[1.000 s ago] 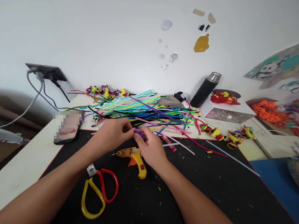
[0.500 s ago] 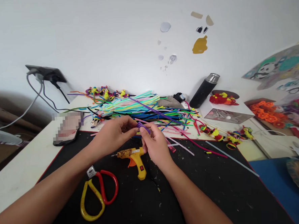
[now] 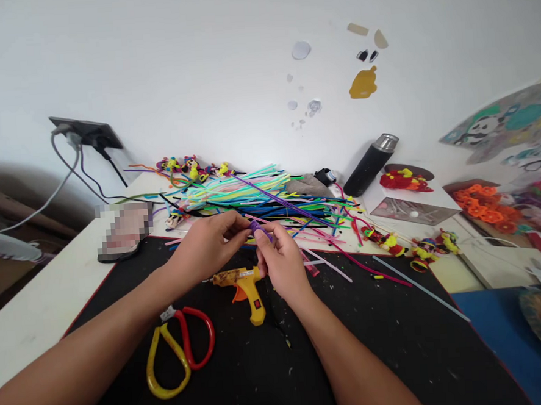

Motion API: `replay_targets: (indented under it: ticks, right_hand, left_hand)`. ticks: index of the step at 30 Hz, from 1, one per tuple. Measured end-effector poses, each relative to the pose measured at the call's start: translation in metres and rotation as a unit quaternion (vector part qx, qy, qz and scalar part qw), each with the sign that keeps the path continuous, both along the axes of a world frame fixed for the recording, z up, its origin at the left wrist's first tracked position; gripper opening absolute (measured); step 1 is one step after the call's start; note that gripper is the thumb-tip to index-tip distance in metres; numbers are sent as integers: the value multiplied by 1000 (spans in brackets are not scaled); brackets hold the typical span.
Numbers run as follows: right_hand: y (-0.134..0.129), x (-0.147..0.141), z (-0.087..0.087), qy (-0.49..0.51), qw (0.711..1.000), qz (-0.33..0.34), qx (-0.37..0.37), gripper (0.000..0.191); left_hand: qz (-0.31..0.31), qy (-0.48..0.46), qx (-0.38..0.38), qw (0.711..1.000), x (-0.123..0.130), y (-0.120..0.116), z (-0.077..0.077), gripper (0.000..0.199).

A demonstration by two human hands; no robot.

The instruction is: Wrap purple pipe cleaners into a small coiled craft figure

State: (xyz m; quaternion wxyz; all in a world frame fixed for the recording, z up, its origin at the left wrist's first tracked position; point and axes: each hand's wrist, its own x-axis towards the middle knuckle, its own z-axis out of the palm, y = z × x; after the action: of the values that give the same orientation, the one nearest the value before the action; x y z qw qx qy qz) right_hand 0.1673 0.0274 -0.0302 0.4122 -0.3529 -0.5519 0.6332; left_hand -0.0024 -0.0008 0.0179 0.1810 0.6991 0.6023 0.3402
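A small purple coiled piece [image 3: 256,228] is pinched between my two hands above the back part of the black mat [image 3: 366,343]. My left hand [image 3: 211,243] grips its left end with thumb and fingertips. Around its right side my right hand [image 3: 280,257] is closed, thumb on top. Just below the hands lies a yellow glue gun [image 3: 251,295], its nozzle pointing left. Scissors with one red and one yellow handle [image 3: 166,361] rest nearer to me on the left. Behind my hands spreads a pile of colourful pipe cleaners [image 3: 237,189].
A phone [image 3: 125,229] lies at the left. Small colourful figures [image 3: 383,239] are at the right and back left. A black flask [image 3: 371,164] leans by the wall beside a white box [image 3: 408,209]. A power strip [image 3: 87,131] with cables is at the left.
The left hand and forearm have shifted very slightly, and the forearm now covers more of the scissors' metal part. Both hands still hold the purple piece.
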Motion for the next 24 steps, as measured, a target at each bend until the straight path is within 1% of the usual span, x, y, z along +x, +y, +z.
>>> replay_targets:
  ticks: [2, 5, 8, 12, 14, 17, 21, 24]
  right_hand:
    - [0, 0, 2, 8, 1000, 4, -9, 38]
    - [0, 0, 4, 15, 1000, 15, -20, 38]
    - [0, 0, 5, 18, 999, 28, -24, 39]
    - [0, 1, 2, -4, 999, 35, -9, 39]
    - [-1, 1, 0, -18, 999, 33, 6, 35]
    - [-1, 2, -3, -31, 999, 29, 20, 31]
    - [0, 1, -5, -28, 999, 28, 19, 30]
    - [1, 1, -5, -23, 999, 29, 14, 32]
  left_hand:
    - [-4, -22, -7, 1000, -1, 0, 1, 24]
    - [-18, -95, -36, 995, -4, 2, 1, 29]
    - [-33, -172, -72, 982, -8, 5, 0, 32]
    - [-47, -233, -132, 962, -13, 9, -3, 36]
    - [-46, -236, -142, 960, -15, 11, -5, 36]
    - [-43, -220, -136, 965, -16, 11, -6, 33]
    - [-52, -212, -136, 966, -16, 10, -6, 30]
    - [-41, -206, -135, 968, -15, 10, -7, 32]
